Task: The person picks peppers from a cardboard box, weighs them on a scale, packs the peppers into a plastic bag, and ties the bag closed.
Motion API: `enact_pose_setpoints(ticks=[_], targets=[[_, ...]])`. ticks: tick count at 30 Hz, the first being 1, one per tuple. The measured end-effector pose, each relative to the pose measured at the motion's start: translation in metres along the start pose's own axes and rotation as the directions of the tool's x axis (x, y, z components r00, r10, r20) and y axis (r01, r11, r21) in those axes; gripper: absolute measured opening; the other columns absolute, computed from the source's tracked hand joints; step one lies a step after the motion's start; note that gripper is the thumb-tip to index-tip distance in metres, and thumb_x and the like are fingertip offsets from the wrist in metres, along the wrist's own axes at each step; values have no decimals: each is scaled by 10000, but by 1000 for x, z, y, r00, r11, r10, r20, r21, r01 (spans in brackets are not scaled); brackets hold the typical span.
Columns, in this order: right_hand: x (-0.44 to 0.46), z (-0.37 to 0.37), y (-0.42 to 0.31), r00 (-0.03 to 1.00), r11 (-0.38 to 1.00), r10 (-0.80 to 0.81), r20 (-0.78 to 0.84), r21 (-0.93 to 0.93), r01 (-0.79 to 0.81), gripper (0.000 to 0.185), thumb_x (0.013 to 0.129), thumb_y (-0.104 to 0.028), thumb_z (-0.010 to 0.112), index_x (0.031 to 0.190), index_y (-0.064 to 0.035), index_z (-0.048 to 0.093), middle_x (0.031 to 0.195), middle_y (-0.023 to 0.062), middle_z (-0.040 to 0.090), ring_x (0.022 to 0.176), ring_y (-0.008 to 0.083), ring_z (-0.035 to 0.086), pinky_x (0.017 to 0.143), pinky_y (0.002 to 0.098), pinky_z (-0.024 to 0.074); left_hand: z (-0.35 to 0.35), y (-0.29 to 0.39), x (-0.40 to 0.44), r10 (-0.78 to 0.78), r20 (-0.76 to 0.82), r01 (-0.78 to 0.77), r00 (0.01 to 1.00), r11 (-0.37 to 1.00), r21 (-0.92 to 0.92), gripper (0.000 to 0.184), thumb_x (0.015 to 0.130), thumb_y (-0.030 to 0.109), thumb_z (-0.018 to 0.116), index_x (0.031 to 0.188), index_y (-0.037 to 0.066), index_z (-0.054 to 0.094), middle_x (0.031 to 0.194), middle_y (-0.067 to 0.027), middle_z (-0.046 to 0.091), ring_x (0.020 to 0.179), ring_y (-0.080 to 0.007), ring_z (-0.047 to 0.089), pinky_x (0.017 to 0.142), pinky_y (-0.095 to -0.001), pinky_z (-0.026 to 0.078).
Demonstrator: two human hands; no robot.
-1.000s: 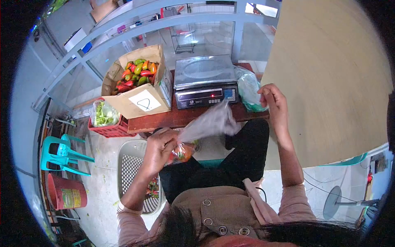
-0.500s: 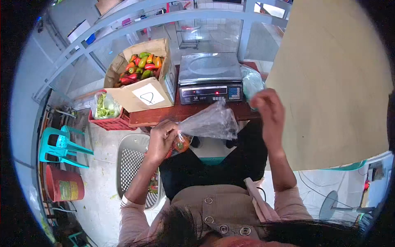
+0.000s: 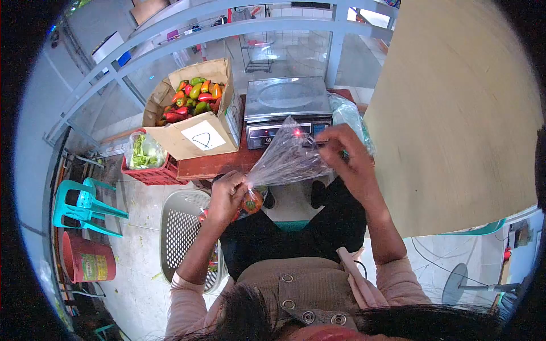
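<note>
On the left, turquoise plastic chairs (image 3: 79, 207) and a red bucket (image 3: 86, 258) occupy the pale tiled floor (image 3: 135, 227), beside a red crate (image 3: 156, 174). A reddish-brown wooden table (image 3: 213, 166) before a grey railing (image 3: 227, 29) bears a cardboard box (image 3: 193, 142) of peppers and, to its right, a digital scale (image 3: 288, 113). The left hand (image 3: 226, 199) is closed, pinching the neck of a clear plastic bag (image 3: 287, 158) between lap and table, peppers bulging below the grip. The bag's long axis slants, its flared end pointing up and right, overlapping the scale in view. The right hand (image 3: 323, 143) is partly open, fingers bent near that end; contact is unclear. Far right stands a tan board (image 3: 455, 125).
</note>
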State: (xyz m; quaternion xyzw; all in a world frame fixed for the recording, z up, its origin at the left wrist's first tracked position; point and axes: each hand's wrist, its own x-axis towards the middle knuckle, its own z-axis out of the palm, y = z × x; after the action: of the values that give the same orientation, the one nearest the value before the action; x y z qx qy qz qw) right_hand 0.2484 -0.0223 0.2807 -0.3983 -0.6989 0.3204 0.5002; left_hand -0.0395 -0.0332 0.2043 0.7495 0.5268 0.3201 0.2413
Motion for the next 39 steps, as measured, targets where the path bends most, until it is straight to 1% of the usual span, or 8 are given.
enact_pose_setpoints(ticks=[7,13,16,19,21,25,31,39], targets=[[-3,17,34,968,992,14,252,-126,19,345,804,-211,717,1084,-34,620,936,83,642,892,225,637,775,358,492,10,7,-1,116,-26,-117,993,992,-48,123,762,-35,623,884,-21,610,852,-165,619,816,-327,630,713,-353,487],[9,-28,8,925,973,155,-348,-110,-204,140,812,-96,677,926,-30,630,919,97,649,795,237,613,731,355,479,6,0,-3,106,-19,-106,994,994,-19,120,784,-12,604,904,-14,610,863,-173,617,820,-347,620,717,-372,484],[3,-3,-34,964,902,-174,-199,-425,75,167,832,-129,645,977,-48,629,1019,110,627,933,268,582,851,411,457,16,-7,0,122,-25,-123,992,992,-26,133,781,1,606,912,-15,611,869,-179,615,828,-365,613,728,-383,483],[1,58,-28,842,527,-407,355,-662,534,405,830,-141,572,1226,-83,508,1088,140,590,1114,316,512,1042,495,292,22,0,2,126,0,-126,992,992,-5,155,770,3,613,923,-18,610,883,-186,616,853,-382,607,748,-392,482],[-10,84,18,798,528,-363,482,-599,602,554,817,-113,548,1357,-102,424,1049,152,598,1116,335,524,1101,500,235,20,7,0,83,-3,-83,997,997,-2,167,762,2,617,927,-21,607,895,-190,617,873,-391,603,760,-396,480],[-23,96,92,851,840,-49,523,-439,318,265,883,-133,493,1139,-64,500,908,173,618,898,358,616,852,472,463,24,-14,-2,143,-53,-148,988,986,-84,162,748,-17,608,910,-20,605,883,-197,609,858,-400,598,764,-415,483],[-33,85,64,806,961,72,588,-259,102,190,952,-210,474,955,-26,520,755,147,604,735,321,624,674,417,459,42,-29,0,251,-59,-239,966,958,156,110,732,-16,581,842,-24,584,850,-192,572,832,-386,580,745,-435,475],[-4,74,46,906,994,-104,410,63,86,242,941,-241,500,852,-21,549,757,144,611,728,356,626,657,409,474,55,-20,18,253,89,-189,963,875,-446,242,887,132,563,1064,-23,618,1002,-123,618,991,-251,587,894,-343,435]])
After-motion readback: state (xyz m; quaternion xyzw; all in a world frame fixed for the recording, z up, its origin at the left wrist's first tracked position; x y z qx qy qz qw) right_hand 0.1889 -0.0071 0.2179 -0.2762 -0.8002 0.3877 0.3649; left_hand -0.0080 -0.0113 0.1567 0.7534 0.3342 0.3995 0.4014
